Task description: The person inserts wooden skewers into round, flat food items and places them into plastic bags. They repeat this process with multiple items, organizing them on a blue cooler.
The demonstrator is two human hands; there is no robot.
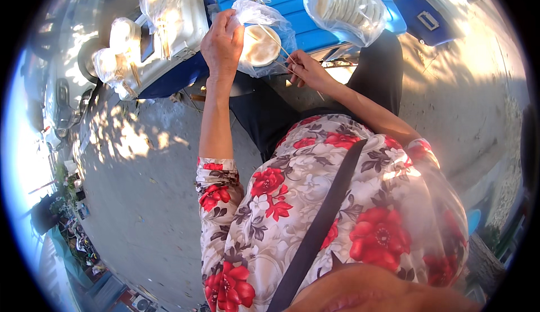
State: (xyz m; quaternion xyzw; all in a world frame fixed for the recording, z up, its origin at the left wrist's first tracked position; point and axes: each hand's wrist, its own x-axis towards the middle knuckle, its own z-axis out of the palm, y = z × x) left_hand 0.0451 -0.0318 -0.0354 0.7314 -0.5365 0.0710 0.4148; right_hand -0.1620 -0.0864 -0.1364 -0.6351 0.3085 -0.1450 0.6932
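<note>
My left hand (pixel 222 45) grips the top of a clear plastic bag (pixel 264 22) that holds a stack of round white foam plates (pixel 260 45). My right hand (pixel 306 69) pinches several thin wooden sticks (pixel 278 47), whose tips reach into the bag's opening. Both hands are raised in front of me, just before a blue table (pixel 292 0). My floral sleeves and a dark shoulder strap fill the lower part of the view.
On the blue table lies another bagged stack of white plates (pixel 344 5). A white box (pixel 169 25) at the left carries several bagged plate packs with sticks (pixel 121 59). A blue crate (pixel 430 11) stands at the upper right. Grey pavement (pixel 140 188) surrounds me.
</note>
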